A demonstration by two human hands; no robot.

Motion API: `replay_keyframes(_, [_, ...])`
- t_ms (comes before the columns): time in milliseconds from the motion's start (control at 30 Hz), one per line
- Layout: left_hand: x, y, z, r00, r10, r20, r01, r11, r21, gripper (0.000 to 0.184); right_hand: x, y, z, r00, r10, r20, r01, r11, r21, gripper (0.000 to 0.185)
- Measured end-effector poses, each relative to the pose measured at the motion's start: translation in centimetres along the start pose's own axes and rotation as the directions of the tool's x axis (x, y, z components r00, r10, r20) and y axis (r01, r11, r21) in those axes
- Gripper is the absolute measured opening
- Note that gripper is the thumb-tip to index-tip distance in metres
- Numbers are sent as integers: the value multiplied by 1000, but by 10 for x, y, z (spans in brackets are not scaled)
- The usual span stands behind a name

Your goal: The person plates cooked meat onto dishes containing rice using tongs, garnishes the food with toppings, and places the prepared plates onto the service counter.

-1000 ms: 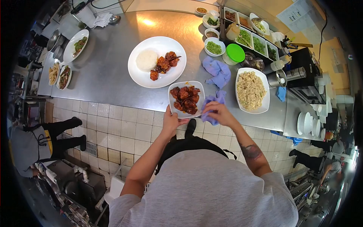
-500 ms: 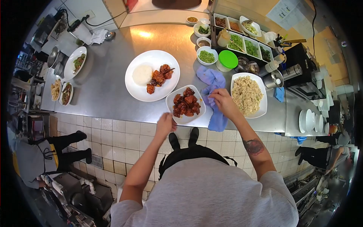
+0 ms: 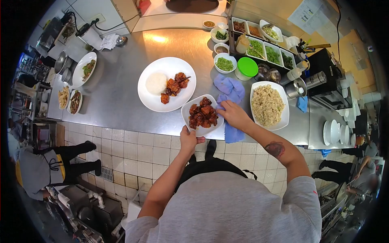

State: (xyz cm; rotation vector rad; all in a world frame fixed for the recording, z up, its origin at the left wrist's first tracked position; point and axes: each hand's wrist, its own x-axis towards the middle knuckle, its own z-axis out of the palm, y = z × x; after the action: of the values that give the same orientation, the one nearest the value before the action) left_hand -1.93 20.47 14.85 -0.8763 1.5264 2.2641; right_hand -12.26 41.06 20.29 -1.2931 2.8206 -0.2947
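A square white bowl [image 3: 184, 110] of glazed, dark red fried pieces [image 3: 202, 113] sits at the counter's front edge. My left hand [image 3: 189, 139] grips its near-left corner, thumb up by the rim and fingers below. At the opposite side, my right hand [image 3: 234, 115] has its bent fingertips on the bowl's right rim; its palm side is hidden. Beneath that hand a blue cloth [image 3: 229, 90] lies crumpled and hangs over the front edge. Just beyond the bowl, a large round white plate [image 3: 148, 101] carries a rice mound [image 3: 156, 83] and similar glazed pieces [image 3: 176, 85].
To the right are a square dish of fried rice [image 3: 267, 105], a green-lidded tub [image 3: 246, 68] and garnish trays [image 3: 272, 54]. An oval plate [image 3: 77, 75] and small dishes [image 3: 75, 102] stand left. Other people [image 3: 38, 166] stand on both sides.
My left hand has moved up onto the bowl's near corner and taken hold. My right hand has come down and left from above the cloth to the bowl's right rim.
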Motion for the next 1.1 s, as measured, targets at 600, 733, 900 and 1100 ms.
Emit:
replay_keyframes(600, [-2, 9, -2, 999, -30, 29, 28, 997, 66, 34, -2, 27, -9, 932, 42, 359, -270, 742, 613, 35])
replay_keyframes(733, [-3, 12, -1, 998, -55, 25, 53, 996, 75, 32, -11, 31, -9, 944, -75, 321, -164, 736, 656, 33])
replay_keyframes(900, [-5, 14, -7, 995, -32, 93, 23, 995, 97, 30, -43, 10, -15, 906, 350, -237, -279, 916, 288, 23])
replay_keyframes(1100, [-4, 6, -18, 986, 7, 166, -27, 992, 120, 28, -73, -37, 40, 854, 417, -312, -486, 854, -187, 38])
